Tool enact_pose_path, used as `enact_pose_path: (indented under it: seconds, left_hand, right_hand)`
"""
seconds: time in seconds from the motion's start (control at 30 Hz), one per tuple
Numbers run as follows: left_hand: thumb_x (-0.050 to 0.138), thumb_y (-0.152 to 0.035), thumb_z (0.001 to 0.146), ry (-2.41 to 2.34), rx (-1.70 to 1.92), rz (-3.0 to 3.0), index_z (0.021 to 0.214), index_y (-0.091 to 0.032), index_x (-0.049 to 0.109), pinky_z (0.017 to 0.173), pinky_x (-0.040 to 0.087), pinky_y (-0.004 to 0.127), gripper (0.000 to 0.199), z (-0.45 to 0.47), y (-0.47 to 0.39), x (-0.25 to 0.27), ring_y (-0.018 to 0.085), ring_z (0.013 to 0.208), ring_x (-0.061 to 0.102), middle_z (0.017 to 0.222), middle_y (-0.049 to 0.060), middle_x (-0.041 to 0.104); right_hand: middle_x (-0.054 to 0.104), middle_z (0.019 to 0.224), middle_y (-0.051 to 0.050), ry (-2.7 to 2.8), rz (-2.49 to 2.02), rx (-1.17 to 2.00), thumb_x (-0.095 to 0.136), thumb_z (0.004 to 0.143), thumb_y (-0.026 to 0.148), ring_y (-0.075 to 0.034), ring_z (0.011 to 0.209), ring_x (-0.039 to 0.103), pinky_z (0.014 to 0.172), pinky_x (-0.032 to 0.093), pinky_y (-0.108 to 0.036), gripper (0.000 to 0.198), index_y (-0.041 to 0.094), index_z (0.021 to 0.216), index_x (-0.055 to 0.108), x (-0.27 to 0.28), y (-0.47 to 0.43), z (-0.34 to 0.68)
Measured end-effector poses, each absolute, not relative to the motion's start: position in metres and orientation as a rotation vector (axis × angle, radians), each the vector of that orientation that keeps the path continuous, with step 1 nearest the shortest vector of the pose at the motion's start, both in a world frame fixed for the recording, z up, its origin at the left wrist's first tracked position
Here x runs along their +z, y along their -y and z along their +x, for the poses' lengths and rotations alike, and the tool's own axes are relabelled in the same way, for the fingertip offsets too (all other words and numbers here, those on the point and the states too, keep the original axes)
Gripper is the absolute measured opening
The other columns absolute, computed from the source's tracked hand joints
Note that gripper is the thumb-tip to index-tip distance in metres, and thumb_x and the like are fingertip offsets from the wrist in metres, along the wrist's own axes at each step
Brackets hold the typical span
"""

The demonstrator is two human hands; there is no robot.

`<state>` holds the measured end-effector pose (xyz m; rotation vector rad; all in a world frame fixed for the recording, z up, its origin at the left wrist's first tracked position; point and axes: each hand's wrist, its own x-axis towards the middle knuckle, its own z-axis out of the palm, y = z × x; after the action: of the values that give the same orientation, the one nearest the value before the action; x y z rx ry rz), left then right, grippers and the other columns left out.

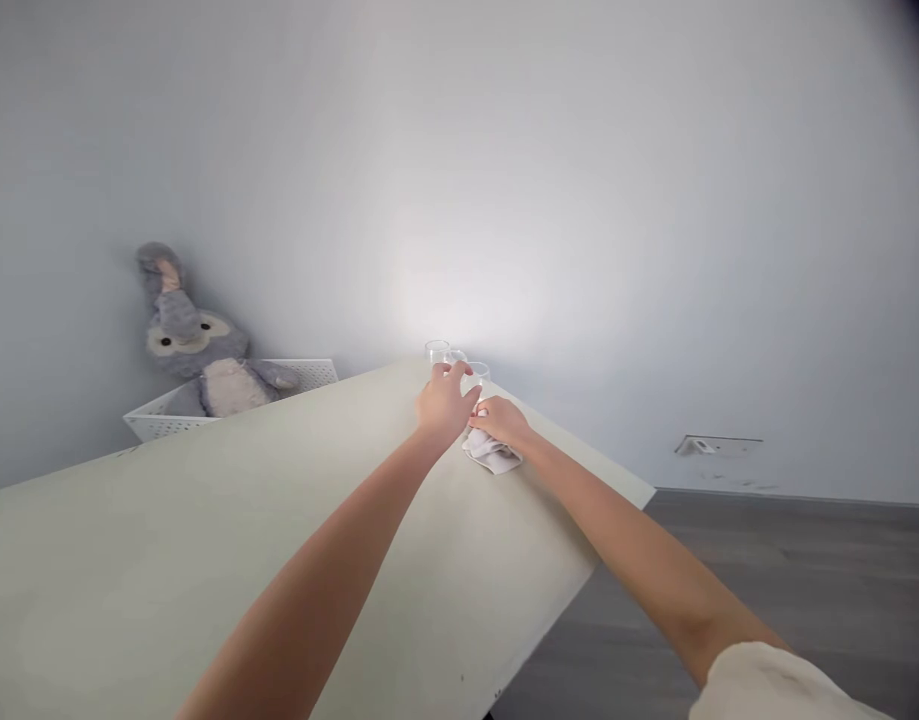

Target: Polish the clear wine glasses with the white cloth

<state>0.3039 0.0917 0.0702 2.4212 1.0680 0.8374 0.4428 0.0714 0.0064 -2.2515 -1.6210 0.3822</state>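
Observation:
At the far corner of the pale table, my left hand is held with its fingers curved and spread. It is right beside a clear drinking glass and partly covers it; I cannot tell if the fingertips touch it. Behind the fingers stand another clear glass and what looks like a further glass rim. My right hand is closed on a crumpled whitish cloth, which rests on the tabletop just in front of the nearer glass.
A grey plush toy sits in a white perforated basket beyond the table's left edge. A pale wall rises behind. To the right are a wall outlet and dark grey floor, past the table's edge.

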Motion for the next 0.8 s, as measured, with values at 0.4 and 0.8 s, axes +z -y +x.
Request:
enact_pose_path:
  seconds: [0.4, 0.8]
  left_hand:
    - [0.046, -0.029, 0.088, -1.098, 0.800, 2.558, 0.093, -0.023, 0.053, 0.063, 0.040, 0.027, 0.010, 0.314, -0.101, 0.069, 0.012, 0.070, 0.056, 0.114, 0.003, 0.050]
    - [0.044, -0.034, 0.089, -0.956, 1.062, 2.443, 0.123, -0.030, 0.046, 0.100, 0.034, 0.039, 0.034, 0.290, -0.068, 0.069, 0.024, 0.128, 0.032, 0.141, 0.004, 0.032]
  right_hand:
    - [0.062, 0.089, -0.003, 1.681, -2.290, 0.508, 0.053, 0.089, 0.035, -0.014, 0.077, 0.060, 0.070, 0.051, -0.031, 0.023, 0.014, 0.091, 0.061, 0.025, -0.039, 0.455]
    - [0.061, 0.080, 0.001, 1.630, -1.764, 0.806, 0.062, 0.075, 0.041, -0.014, 0.071, 0.057, 0.057, 0.041, -0.022, 0.020, 0.022, 0.081, 0.063, 0.066, 0.024, 0.431]
